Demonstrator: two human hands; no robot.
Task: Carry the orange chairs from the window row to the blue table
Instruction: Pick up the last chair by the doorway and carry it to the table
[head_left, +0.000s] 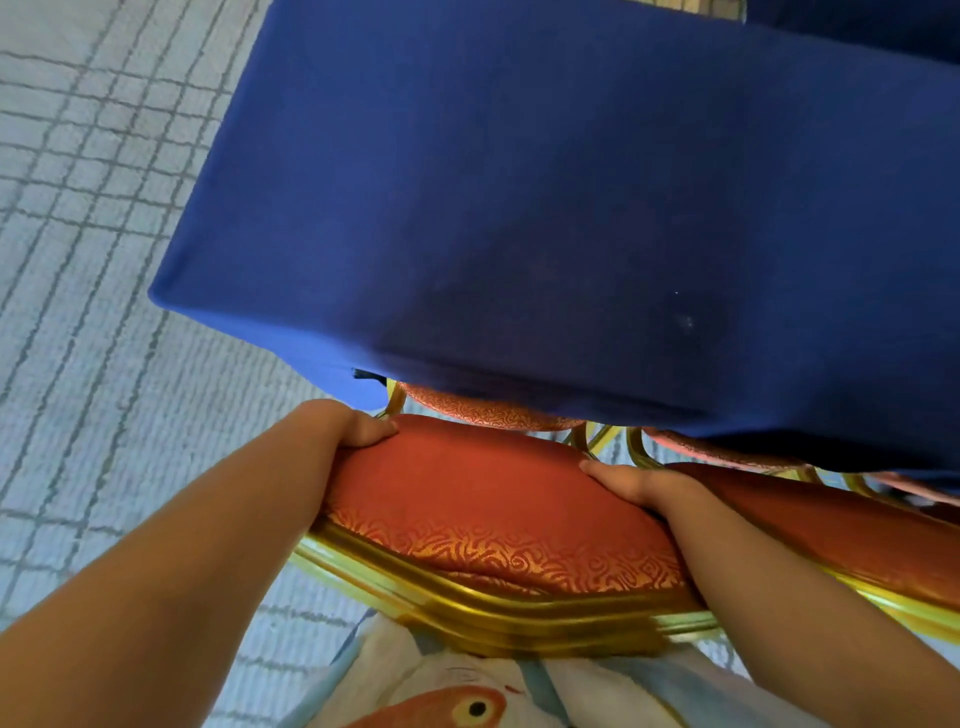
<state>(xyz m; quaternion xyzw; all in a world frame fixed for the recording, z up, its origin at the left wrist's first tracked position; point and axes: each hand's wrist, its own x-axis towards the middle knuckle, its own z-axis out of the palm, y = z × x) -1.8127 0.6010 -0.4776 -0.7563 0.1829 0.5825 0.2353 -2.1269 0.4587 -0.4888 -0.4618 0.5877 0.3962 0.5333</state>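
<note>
The left hand (358, 428) and right hand (631, 483) clasp the orange chair (483, 499) by its back, thumbs pressed on top and the other fingers hidden, at the near edge of the blue table (519, 208); it probably needs setting down squarely next.

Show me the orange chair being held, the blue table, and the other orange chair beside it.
held orange chair (483, 499): head view, padded back.
blue table (519, 208): head view, cloth top.
second orange chair (857, 535): head view, its padded back.

A pale white-and-light-blue garment (597, 691) bears an orange fish print (441, 709) with a black eye; forearms (171, 561) bare.
</note>
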